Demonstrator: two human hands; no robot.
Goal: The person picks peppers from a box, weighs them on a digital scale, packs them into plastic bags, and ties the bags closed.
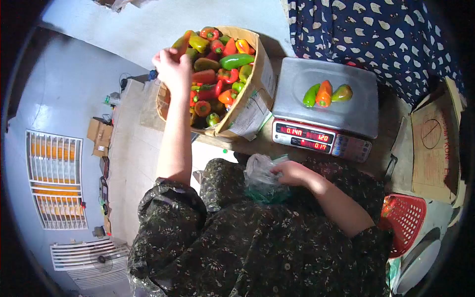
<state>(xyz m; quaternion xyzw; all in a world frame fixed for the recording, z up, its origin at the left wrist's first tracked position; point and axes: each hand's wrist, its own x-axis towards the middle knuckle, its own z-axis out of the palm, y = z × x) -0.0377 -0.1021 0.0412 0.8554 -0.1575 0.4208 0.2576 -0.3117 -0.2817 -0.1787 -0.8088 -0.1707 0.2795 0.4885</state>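
My left hand [173, 67] is at the upper left rim of a wooden basket [260, 81] full of red, green, orange and yellow peppers, its fingers curled on a reddish pepper [181, 45]. Lower down, my right hand [292, 173] is closed on a clear plastic bag [262, 173] in front of my body. A digital scale [297, 114] stands right of the basket, its red display lit. Three peppers lie side by side on its metal plate: a green one [311, 95], an orange one [324, 94] and a greenish-brown one [342, 92].
At the right are a cardboard box [433, 143] and a red perforated basket [408, 222]. A dark blue patterned cloth [366, 29] hangs beyond the scale. A fan [102, 259] and a barred window [57, 180] show at the far left.
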